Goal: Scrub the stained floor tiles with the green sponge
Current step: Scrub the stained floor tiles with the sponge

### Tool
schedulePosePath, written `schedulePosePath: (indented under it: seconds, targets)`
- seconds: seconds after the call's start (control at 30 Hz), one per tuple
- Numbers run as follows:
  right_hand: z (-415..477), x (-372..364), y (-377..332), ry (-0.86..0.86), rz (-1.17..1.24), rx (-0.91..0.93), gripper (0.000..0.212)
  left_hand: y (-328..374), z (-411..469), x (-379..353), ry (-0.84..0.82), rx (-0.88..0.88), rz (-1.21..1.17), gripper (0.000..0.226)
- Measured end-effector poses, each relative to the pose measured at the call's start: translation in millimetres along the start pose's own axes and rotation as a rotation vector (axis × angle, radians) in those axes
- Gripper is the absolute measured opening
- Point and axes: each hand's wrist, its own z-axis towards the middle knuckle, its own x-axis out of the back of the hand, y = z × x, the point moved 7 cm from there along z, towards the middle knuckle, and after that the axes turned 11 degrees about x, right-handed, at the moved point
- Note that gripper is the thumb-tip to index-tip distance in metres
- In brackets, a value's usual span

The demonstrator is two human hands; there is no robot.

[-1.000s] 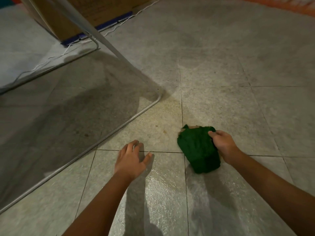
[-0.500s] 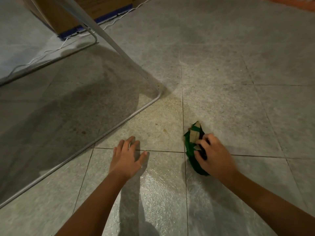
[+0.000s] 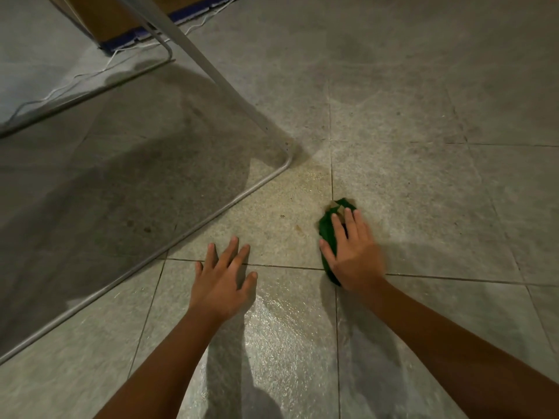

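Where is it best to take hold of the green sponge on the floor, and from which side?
Probably from above, across its short width. The green sponge lies flat on the tile, its long side running away from the person, so no edge stands up. The right hand presses on top with straight fingers; the thumb at the left edge could close for a grip.

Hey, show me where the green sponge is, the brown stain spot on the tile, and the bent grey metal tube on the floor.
green sponge point(image 3: 327, 232): head view, its bare green left edge.
brown stain spot point(image 3: 298, 227): head view, its middle.
bent grey metal tube point(image 3: 289, 164): head view, the curved corner.
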Motion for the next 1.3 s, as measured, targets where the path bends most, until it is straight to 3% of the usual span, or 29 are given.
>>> schedulePosePath:
  seconds: [0.1, 0.2, 0.37, 0.47, 0.6, 0.73, 0.83, 1.1, 1.3]
  targets:
    - [7, -5, -31, -0.019, -0.015, 0.168, 0.065, -1, 3, 8, 0.046, -0.002, 0.035, 0.068]
    - [-8, -6, -36, -0.008, 0.053, 0.279, 0.051, 2, 6, 20, 0.088, -0.014, 0.037, 0.079]
    - [-14, 4, 11, 0.045, 0.084, 0.113, 0.052, -3, 19, 23, 0.012, 0.035, 0.079, 0.098]
    - [8, 7, 26, 0.079, 0.096, -0.003, 0.055, -3, 20, 23, -0.019, 0.040, 0.086, 0.099]
    - [56, 10, 15, 0.088, 0.034, -0.022, 0.051, -2, 16, 27, 0.000, 0.039, 0.106, 0.097]
    - [87, 4, -22, 0.078, 0.052, 0.053, 0.049, -1, 16, 27, -0.007, 0.041, 0.117, 0.096]
    - [82, -9, -63, 0.040, 0.054, 0.222, 0.051, -2, 17, 26, -0.014, 0.040, 0.124, 0.097]
    - [8, -16, -66, 0.012, 0.154, 0.490, 0.041, -13, 19, 26, -0.010, -0.045, 0.029, 0.072]
    - [8, 1, -20, 0.077, 0.134, 0.275, 0.052, -18, 7, 36, 0.107, -0.048, -0.054, 0.058]
